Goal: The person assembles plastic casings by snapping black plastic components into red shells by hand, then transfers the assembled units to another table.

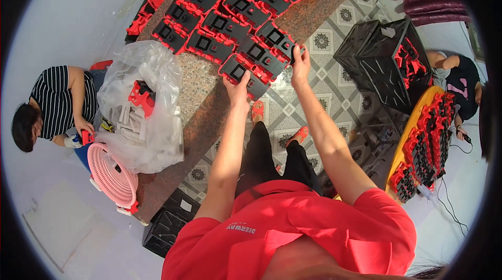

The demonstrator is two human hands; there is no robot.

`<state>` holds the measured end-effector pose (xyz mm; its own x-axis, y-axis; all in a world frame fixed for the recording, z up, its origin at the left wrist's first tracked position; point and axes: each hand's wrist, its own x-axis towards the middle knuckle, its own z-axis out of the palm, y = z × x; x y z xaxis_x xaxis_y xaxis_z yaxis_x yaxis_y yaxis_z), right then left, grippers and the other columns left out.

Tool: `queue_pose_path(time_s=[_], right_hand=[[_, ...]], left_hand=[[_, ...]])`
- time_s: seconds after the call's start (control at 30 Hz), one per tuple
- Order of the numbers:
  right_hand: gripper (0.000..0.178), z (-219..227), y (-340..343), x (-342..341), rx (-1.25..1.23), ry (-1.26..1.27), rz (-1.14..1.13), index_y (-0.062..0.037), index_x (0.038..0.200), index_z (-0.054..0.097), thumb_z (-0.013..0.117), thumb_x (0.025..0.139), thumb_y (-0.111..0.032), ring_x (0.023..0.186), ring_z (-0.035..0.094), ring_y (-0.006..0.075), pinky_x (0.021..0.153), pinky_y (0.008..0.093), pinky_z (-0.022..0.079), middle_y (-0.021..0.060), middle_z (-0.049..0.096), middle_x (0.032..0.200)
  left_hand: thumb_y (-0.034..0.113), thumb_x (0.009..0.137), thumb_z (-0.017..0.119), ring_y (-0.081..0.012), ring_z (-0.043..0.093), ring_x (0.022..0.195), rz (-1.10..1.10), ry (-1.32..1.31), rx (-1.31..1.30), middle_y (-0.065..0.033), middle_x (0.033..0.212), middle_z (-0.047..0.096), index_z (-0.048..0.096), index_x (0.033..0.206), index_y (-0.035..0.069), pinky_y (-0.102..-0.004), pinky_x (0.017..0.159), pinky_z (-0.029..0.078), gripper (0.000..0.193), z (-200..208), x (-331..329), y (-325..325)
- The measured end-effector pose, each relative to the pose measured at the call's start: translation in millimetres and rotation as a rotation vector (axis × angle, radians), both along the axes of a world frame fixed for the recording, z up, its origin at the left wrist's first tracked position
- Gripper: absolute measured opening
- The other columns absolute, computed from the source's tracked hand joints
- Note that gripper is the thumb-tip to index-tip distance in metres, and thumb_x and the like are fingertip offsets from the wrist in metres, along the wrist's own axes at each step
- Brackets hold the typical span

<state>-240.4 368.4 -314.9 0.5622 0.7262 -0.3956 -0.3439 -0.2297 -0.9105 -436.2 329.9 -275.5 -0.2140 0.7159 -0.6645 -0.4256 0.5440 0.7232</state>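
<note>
Rows of flat black plastic units with red edges and a raised square frame (214, 21) cover the far part of the stone table. At the near end of the rows, my left hand (238, 91) grips the corner of one red-and-black plastic unit (253, 84), thumb on top and fingers mostly hidden beneath. My right hand (300, 68) is closed on the right edge of another such unit (274, 36). Between the two hands lies a third unit (259, 54), touching its neighbours. These units reach past the table's right edge, over the floor.
On the table's left, a clear plastic bag (164, 65) holds white pieces, beside a pink basket (107, 175). A person in stripes (63, 91) handles a red part there. Black crates (374, 60), a round yellow table (410, 138) of red-black parts and another person (463, 86) are right.
</note>
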Motion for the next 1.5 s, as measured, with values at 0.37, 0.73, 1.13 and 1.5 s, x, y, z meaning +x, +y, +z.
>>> queue_pose_path(time_s=[0.37,0.73,1.13,1.5], right_hand=[[0.066,-3.0,48.1,-70.9,-0.055,-0.103,-0.437,0.0005,0.139,0.040,0.064,0.090,-0.036,0.129,0.041,0.0310,0.109,0.0384,0.030,0.0215,0.044,0.138],[0.088,-13.0,11.0,-32.8,-0.156,-0.101,-0.193,0.0021,0.147,0.022,0.048,0.090,-0.060,0.138,0.029,0.0421,0.112,0.0462,0.026,0.0301,0.032,0.145],[0.062,-116.6,-520.6,-4.4,-0.741,0.060,-0.742,0.0013,0.114,0.062,0.041,0.096,-0.054,0.111,0.057,0.0364,0.097,0.0415,0.043,0.0233,0.062,0.117],[0.045,-166.4,-803.3,-244.3,-1.089,0.734,-1.512,-0.0026,0.109,0.067,0.063,0.083,-0.039,0.098,0.065,0.0310,0.087,0.0403,0.048,0.0192,0.069,0.100]], left_hand=[[0.012,0.085,0.073,-0.0242,0.048,0.122,-0.024,-0.075,0.069,-0.0087,0.142,0.041,0.016,0.151,0.020,-0.0432,0.092,0.049,0.088,-3.6,-17.7,25.7],[0.062,0.073,0.072,-0.0285,0.047,0.124,-0.488,-0.178,-0.154,-0.0063,0.136,0.051,0.044,0.138,0.014,-0.0542,0.097,0.042,0.086,-43.9,-34.5,47.3],[0.071,0.081,0.055,-0.0366,0.049,0.110,-0.896,0.581,-0.434,-0.0184,0.138,0.039,0.029,0.144,0.016,-0.0579,0.084,0.050,0.088,-43.1,-19.9,-70.1],[0.061,0.086,0.058,-0.0445,0.035,0.133,-1.914,0.952,0.009,-0.0103,0.158,0.013,-0.001,0.153,0.018,-0.0529,0.106,0.033,0.100,-24.5,199.1,-289.0]])
